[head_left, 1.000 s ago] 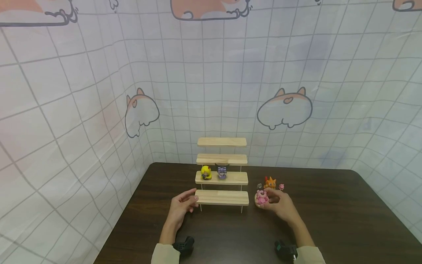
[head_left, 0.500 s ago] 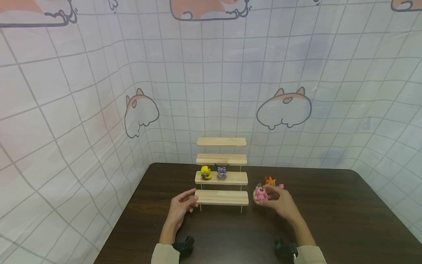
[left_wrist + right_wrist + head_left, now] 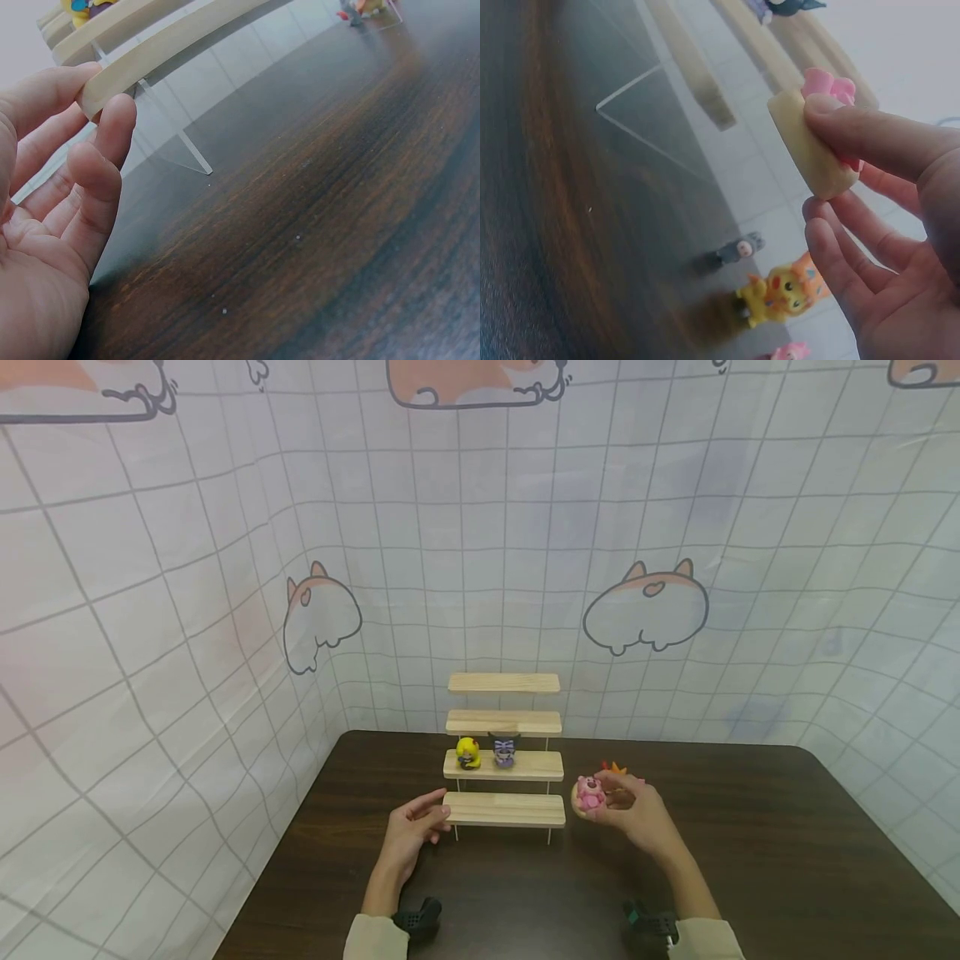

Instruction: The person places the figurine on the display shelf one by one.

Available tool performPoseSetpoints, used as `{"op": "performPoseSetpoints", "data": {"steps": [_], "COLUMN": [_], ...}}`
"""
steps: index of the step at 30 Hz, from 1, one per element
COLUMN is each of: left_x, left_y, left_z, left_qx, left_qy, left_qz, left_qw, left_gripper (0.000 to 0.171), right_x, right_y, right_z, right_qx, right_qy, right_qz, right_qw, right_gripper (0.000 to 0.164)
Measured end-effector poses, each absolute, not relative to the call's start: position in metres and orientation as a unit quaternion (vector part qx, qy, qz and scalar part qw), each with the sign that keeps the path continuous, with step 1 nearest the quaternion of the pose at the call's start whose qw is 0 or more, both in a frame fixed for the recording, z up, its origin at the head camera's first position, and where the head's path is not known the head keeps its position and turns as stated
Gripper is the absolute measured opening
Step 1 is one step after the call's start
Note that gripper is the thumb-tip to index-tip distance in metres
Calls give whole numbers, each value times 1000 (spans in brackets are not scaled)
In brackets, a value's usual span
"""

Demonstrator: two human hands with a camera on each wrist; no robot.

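My right hand (image 3: 639,815) pinches a pink bear figurine (image 3: 591,794) between thumb and fingers, just right of the lowest step of a wooden tiered display stand (image 3: 506,810). In the right wrist view the figurine's rounded cream base (image 3: 804,146) faces the camera, raised above the table. My left hand (image 3: 409,828) holds the left end of the stand's lowest board, with thumb and index finger at its corner. On the second step from the bottom sit a yellow-haired figurine (image 3: 468,752) and a purple figurine with dark ears (image 3: 504,752).
Behind my right hand stand an orange-and-yellow figurine (image 3: 784,289), a small grey figurine (image 3: 740,248) and a small pink one (image 3: 791,351). The stand has thin clear legs (image 3: 180,133) on the dark wood table (image 3: 787,843). A gridded cloth (image 3: 510,568) hangs behind.
My right hand has moved slightly left and up with the pink bear figurine, covering more of the figurines behind it. The left hand stays at the stand.
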State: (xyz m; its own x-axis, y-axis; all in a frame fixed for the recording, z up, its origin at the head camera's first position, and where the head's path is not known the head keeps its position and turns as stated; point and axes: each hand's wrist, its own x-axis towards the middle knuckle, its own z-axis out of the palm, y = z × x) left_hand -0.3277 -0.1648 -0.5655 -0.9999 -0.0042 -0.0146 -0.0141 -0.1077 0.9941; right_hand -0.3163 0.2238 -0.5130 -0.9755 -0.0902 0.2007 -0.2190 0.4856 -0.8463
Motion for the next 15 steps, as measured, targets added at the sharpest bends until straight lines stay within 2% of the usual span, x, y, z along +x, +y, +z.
{"op": "performPoseSetpoints", "data": {"steps": [15], "left_x": [-327], "left_y": [-165], "left_z": [-565], "left_qx": [-8], "left_qy": [666], "left_qz": [746], "left_qw": [5], "left_gripper": [45], "right_x": [-308], "right_y": [207], "right_z": [-493], "right_qx": [110], "right_qy": [-838], "right_qz": [531], "right_qw": [65], "right_gripper": [59]}}
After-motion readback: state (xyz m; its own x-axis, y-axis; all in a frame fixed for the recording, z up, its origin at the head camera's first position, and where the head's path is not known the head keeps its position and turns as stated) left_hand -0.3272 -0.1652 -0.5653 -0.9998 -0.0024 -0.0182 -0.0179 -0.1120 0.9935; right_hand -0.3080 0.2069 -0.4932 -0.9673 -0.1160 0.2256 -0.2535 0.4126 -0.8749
